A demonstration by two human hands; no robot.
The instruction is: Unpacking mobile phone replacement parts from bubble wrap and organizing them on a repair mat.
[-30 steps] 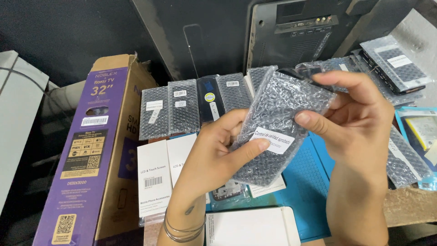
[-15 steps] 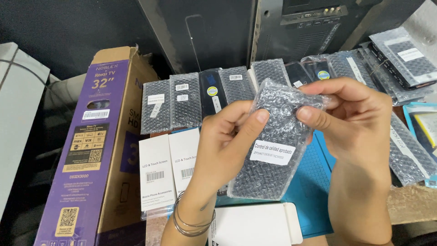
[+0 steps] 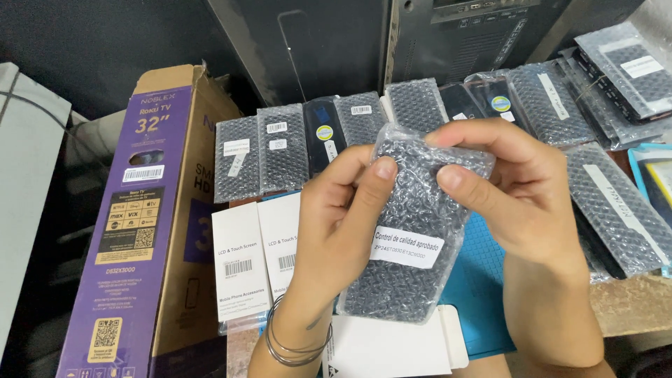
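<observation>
Bubble-wrap pouch (image 3: 409,231), dark inside and bearing a white sticker on its lower half, held upright between both my hands above the counter (image 3: 623,304). Compared with a second ago, the pouch has swung from a slant, its top leaning to my right, to nearly vertical, and it has come closer to the camera, so the sticker now faces me squarely. My left hand (image 3: 343,224) is closed on the pouch's left edge, thumb pressed on the front near the top and the other fingers hidden behind; a set of thin bangles (image 3: 297,343) circles that wrist. My right hand (image 3: 511,189) is closed on the top right corner, which it has moved up to from the right edge, thumb on the front and forefinger curled over the sealed top. I judge that both thumbs now converge on the upper end, the grip suited to working that end of the pouch, though I cannot tell whether it is sealed or already parted. Behind the pouch, a row of similar wrapped pieces (image 3: 280,150) leans against a dark panel (image 3: 315,42); white flat boxes (image 3: 241,262) lie below them, a blue mat (image 3: 483,294) lies under my right wrist, and a purple television carton (image 3: 133,224) stands at left.
</observation>
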